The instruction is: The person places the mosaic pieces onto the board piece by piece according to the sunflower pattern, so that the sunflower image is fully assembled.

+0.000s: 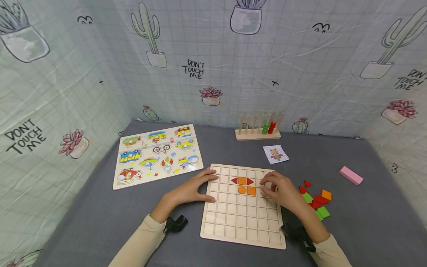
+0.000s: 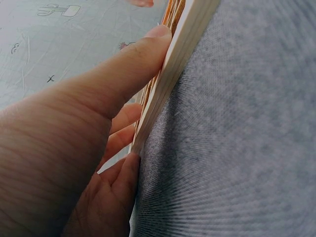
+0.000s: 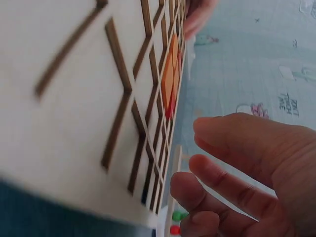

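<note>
Grid board (image 1: 242, 218), orange and red pieces (image 1: 246, 185)

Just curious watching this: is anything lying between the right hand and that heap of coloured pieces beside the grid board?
Nothing visible does. The right hand hovers over the grid board near its right edge, and the loose coloured pieces lie just right of it on bare grey cloth.

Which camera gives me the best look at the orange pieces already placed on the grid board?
Head view: the orange pieces show from above on the grid board. Right wrist sees them edge-on; left wrist shows only the board's edge.
</note>
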A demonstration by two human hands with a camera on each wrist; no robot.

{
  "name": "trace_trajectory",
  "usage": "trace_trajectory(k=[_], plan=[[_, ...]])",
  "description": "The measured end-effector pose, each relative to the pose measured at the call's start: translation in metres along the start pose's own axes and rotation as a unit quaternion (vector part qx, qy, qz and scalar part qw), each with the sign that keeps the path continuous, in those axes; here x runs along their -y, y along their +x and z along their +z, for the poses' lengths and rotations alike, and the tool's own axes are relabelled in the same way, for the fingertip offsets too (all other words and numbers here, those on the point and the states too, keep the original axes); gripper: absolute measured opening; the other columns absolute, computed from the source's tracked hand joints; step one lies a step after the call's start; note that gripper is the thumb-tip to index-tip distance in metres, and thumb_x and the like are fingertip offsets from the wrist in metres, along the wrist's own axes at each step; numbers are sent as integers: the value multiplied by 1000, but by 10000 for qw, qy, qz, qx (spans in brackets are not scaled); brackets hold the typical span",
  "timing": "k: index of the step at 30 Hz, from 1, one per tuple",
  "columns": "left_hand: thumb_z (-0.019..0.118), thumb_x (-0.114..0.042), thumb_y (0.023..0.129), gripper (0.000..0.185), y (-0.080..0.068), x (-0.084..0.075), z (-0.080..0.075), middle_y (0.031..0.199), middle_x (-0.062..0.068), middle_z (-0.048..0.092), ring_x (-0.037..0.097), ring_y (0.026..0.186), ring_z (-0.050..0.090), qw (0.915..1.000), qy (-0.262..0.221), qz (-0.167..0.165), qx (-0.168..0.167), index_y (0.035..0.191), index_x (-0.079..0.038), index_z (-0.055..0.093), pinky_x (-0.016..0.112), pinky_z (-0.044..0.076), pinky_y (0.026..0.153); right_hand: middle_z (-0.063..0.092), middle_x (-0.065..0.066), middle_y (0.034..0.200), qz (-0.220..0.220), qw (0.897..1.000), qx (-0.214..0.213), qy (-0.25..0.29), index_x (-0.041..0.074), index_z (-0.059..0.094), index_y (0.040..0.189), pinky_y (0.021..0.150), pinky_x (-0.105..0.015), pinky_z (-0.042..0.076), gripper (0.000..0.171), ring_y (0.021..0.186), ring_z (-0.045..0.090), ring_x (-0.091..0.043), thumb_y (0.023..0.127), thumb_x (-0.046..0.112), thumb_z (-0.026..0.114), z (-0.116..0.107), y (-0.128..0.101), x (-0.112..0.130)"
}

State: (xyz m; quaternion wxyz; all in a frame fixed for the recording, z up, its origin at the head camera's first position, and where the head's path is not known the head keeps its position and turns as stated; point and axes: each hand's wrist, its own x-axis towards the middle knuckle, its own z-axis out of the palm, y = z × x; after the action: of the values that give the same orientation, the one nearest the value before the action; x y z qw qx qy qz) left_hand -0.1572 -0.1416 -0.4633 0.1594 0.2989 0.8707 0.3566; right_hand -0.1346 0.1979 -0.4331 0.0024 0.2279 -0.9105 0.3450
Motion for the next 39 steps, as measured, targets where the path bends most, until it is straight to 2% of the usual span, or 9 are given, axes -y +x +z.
trace_trajectory(k=[10, 15, 21, 24, 32, 36, 39], plan=[[79, -39, 82, 76, -1, 0, 0, 158, 3, 28, 25, 149, 14, 10000, -55, 29, -24, 145, -13, 47, 49, 25, 115, 63, -12, 104, 199, 9981, -401, -427, 5, 72, 97, 54, -24, 44, 15, 65, 50, -6, 83, 5, 77, -30, -24, -24], [79, -39, 81, 75, -1, 1, -1, 157, 3, 29, 25, 149, 15, 9999, -59, 45, -74, 144, -13, 48, 50, 25, 115, 64, -13, 99, 61, 9954, -720, -632, 3, 72, 94, 55, -25, 44, 15, 64, 50, -4, 80, 1, 77, -45, -32, -36], [79, -40, 81, 75, 0, 2, 1, 157, 3, 30, 26, 149, 15, 10000, -28, 56, -68, 144, -13, 47, 50, 25, 115, 65, -17, 99, 387, 9927, -773, -840, 2, 73, 94, 57, -29, 48, 14, 68, 58, -15, 81, -1, 75, -67, -43, -47], [79, -39, 82, 75, 1, 1, 1, 157, 3, 29, 26, 149, 14, 10000, -35, 39, -45, 145, -13, 47, 50, 25, 115, 65, -20, 102, 520, 9920, -800, -831, 3, 72, 94, 55, -27, 48, 14, 69, 61, -14, 81, -2, 75, -76, -50, -55], [79, -39, 81, 76, 0, 0, -1, 158, 4, 29, 26, 149, 14, 10000, -37, 9, -36, 145, -13, 46, 50, 25, 116, 62, -26, 106, 1151, 9890, -420, -829, -2, 70, 100, 54, -26, 46, 15, 69, 63, -12, 85, 0, 71, -92, -63, -75], [79, -39, 81, 76, 0, 0, 0, 157, 4, 29, 26, 149, 16, 10000, 4, 14, -45, 145, -14, 47, 50, 25, 115, 65, -23, 96, 1310, 9879, -192, -807, -5, 69, 98, 54, -26, 45, 13, 62, 57, -5, 86, -4, 69, -97, -67, -85], [79, -40, 81, 76, 0, 0, 0, 157, 3, 29, 26, 149, 16, 10000, 42, 28, -34, 145, -14, 47, 50, 25, 115, 67, -18, 91, 1442, 9869, 61, -722, -6, 69, 98, 54, -26, 45, 14, 60, 56, -6, 85, -4, 70, -102, -71, -89]])
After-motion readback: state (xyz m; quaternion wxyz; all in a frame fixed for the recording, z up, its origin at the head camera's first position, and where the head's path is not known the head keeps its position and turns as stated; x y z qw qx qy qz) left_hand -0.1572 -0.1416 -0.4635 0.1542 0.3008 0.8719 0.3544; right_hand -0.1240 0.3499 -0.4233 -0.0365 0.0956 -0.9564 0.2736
